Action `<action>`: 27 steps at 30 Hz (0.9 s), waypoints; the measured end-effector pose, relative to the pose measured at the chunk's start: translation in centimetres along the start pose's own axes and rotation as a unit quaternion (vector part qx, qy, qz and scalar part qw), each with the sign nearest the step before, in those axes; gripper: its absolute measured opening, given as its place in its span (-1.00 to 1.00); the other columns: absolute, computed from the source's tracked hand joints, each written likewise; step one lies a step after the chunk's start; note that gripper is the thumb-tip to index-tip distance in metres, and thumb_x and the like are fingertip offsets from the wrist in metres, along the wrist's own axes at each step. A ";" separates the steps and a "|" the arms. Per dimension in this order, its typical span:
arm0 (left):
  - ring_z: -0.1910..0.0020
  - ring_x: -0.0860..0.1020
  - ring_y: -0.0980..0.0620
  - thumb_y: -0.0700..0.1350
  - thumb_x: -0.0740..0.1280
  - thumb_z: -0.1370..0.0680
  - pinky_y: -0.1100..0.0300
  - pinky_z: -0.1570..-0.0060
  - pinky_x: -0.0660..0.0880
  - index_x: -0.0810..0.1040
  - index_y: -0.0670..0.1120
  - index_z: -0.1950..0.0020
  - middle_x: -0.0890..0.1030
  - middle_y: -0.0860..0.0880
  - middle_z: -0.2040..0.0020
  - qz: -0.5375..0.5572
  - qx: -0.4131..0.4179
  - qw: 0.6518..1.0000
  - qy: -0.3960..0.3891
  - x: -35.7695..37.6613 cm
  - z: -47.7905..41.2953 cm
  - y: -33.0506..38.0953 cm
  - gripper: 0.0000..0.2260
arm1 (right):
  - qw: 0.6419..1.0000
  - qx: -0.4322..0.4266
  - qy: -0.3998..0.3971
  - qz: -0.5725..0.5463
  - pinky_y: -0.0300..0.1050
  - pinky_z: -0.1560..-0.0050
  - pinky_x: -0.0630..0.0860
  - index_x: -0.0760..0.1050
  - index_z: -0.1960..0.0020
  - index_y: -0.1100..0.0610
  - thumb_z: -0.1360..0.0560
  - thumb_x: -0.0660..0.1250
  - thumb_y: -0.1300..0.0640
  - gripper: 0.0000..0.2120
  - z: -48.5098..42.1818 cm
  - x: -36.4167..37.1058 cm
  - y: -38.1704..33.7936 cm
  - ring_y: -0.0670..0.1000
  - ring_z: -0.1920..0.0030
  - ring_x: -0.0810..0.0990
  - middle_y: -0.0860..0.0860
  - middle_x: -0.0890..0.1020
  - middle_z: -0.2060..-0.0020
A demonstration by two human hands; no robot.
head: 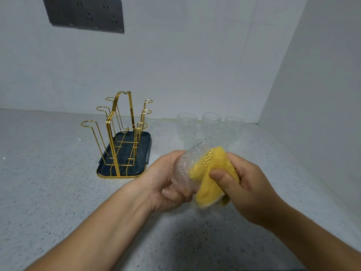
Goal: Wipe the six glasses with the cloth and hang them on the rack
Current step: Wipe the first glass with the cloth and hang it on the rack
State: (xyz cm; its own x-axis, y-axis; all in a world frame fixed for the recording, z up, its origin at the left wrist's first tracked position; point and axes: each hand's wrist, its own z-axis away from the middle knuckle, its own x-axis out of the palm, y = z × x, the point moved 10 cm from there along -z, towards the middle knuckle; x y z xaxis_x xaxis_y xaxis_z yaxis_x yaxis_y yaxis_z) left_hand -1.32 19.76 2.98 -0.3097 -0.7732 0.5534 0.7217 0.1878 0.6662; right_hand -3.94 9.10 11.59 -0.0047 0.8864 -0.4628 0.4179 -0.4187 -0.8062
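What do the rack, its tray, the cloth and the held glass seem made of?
The rack: thin metal wire, shiny gold finish, glinting. The tray: dark, probably plastic, gold-rimmed. The cloth: yellow, fuzzy fabric, perhaps microfibre. The glass: clear and ribbed; real glass or plastic, cannot tell.

A pale grey countertop (48, 182), speckled with small dark flecks, fills the lower part of the view and runs back to a plain, whitish back wall (175, 65). High on that wall, toward the left, sits a dark grey socket panel (84, 14) with several outlets in a row, its top edge cut off by the frame. On the right a side wall (322, 85) of the same pale tone meets the back wall in a corner. A soft shadow lies across the near counter.
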 end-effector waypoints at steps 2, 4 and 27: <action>0.64 0.35 0.10 0.25 0.17 -0.63 0.43 0.69 0.09 0.65 -0.15 0.25 0.53 -0.14 0.39 -0.010 -0.004 1.000 -0.011 0.4 0.2 -0.3 -0.45 | 1.000 -0.002 0.013 0.016 -0.23 0.35 0.49 0.53 0.13 0.17 -0.55 0.34 -0.16 -0.63 0.0 -0.5 0.1 -0.03 0.37 0.54 0.07 0.58 0.33; 0.58 0.40 0.06 0.30 0.15 -0.64 0.37 0.65 0.20 0.65 -0.10 0.09 0.55 -0.09 0.35 -0.046 0.102 0.993 0.044 0.2 0.4 0.8 -0.48 | 0.998 0.025 0.050 -0.015 -0.22 0.30 0.51 0.54 0.16 0.14 -0.57 0.33 -0.16 -0.64 -0.4 -1.1 0.3 -0.09 0.36 0.55 -0.03 0.58 0.37; 0.30 0.62 0.18 0.29 0.43 -0.40 0.26 0.32 0.54 0.42 0.04 -0.11 0.66 0.09 0.18 -0.199 0.464 0.839 0.203 -0.7 4.4 4.3 -0.54 | 0.986 0.114 0.051 -0.111 0.07 0.16 0.56 0.49 0.12 0.33 -0.62 0.28 -0.07 -0.56 -1.7 -0.6 0.9 0.08 0.28 0.58 0.11 0.58 0.30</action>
State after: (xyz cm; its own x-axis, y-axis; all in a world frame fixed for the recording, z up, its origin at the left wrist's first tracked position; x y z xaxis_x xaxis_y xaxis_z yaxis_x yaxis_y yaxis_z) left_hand -0.70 23.73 7.67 -0.0395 -0.9938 0.1035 -0.2395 0.1100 0.9647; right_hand -2.03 8.47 11.73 0.0236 0.9719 -0.2344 0.2027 -0.2342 -0.9508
